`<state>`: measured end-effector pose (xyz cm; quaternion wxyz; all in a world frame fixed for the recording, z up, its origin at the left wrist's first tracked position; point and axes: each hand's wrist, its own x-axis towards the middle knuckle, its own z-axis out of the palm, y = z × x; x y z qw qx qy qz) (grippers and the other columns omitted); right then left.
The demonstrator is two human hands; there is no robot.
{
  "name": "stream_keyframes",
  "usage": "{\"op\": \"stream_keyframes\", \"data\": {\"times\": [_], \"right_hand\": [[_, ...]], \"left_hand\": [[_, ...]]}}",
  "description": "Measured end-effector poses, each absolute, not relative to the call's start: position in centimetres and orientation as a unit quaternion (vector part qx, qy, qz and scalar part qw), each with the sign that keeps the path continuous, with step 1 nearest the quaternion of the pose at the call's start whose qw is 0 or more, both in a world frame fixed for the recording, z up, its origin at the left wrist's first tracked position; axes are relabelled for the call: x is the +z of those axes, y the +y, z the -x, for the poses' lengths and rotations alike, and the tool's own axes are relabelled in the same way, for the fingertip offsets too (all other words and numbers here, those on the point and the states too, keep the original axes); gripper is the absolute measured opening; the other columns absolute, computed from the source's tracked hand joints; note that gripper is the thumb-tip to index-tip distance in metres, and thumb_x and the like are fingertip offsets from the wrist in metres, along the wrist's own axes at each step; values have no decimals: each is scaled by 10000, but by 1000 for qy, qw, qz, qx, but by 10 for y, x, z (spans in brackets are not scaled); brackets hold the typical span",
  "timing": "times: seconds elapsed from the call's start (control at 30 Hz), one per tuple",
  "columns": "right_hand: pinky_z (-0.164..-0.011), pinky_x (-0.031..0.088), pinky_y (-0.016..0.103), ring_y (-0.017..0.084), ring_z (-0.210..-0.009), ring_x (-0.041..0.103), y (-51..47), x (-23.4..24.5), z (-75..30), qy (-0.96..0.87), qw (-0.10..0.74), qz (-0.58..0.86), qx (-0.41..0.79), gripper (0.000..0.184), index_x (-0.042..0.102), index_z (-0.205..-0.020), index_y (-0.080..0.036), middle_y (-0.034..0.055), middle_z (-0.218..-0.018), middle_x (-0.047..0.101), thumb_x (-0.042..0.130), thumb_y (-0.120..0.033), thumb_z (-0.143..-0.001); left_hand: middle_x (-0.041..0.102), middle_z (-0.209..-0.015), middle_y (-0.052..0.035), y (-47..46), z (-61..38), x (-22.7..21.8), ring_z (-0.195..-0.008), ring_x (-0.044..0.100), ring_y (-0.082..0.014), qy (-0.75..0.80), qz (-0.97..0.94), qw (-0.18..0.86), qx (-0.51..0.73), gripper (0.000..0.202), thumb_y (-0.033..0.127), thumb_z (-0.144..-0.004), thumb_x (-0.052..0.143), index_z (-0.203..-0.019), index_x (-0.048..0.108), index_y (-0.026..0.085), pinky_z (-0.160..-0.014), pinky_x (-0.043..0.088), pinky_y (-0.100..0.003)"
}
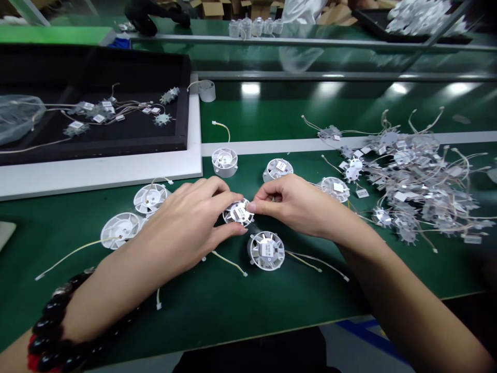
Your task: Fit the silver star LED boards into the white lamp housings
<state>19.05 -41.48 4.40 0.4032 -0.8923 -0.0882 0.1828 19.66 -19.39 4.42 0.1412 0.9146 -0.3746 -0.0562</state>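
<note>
Between the thumb and fingers of my left hand (190, 220) sits a small round white fan (237, 213), held by its rim just above the green bench. A star-shaped plate with a white label lies on its face. My right hand (289, 203) has thumb and index finger pinched at the right edge of this plate; the exact grip is partly hidden. Just below is another fan (266, 250) with a labelled plate and two wires running right. Behind my hands stand a fan with an open face (224, 161) and a labelled one (278, 169).
To the right lies a tangled heap of star-shaped plates with wires (411, 176). Two fans (121, 230) with wires rest beside my left forearm. A black tray (147, 142) with several plates is at the back left. Near the heap sits another labelled fan (334, 188).
</note>
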Motion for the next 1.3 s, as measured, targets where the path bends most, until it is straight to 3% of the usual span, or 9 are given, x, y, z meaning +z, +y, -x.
{"op": "stream_keyframes", "data": {"times": [0.33, 0.9, 1.3], "right_hand": [[-523, 313, 250, 77, -544, 438, -413, 46, -189, -95, 392, 899, 169, 275, 693, -697, -166, -46, -575, 558, 660, -354, -896], [-578, 331, 256, 73, -547, 454, -414, 46, -186, -104, 381, 910, 126, 261, 707, -699, -169, -49, -581, 582, 671, -331, -901], [-586, 329, 259, 81, -565, 468, -414, 45, -184, -104, 386, 908, 123, 258, 701, -707, -174, -46, -604, 593, 665, -338, -903]], "left_hand": [[618, -1188, -4, -192, -199, 43, -818, 627, -204, -352, -915, 175, -86, 380, 485, -968, 584, -1303, 594, 306, -671, 433, -348], [616, -1198, 13, -190, -200, 42, -874, 659, -227, -348, -914, 179, -106, 340, 450, -966, 596, -1282, 533, 342, -692, 448, -359], [643, -1200, -16, -191, -199, 42, -896, 668, -240, -374, -910, 166, -68, 322, 421, -981, 577, -1271, 554, 282, -691, 449, -352]]}}
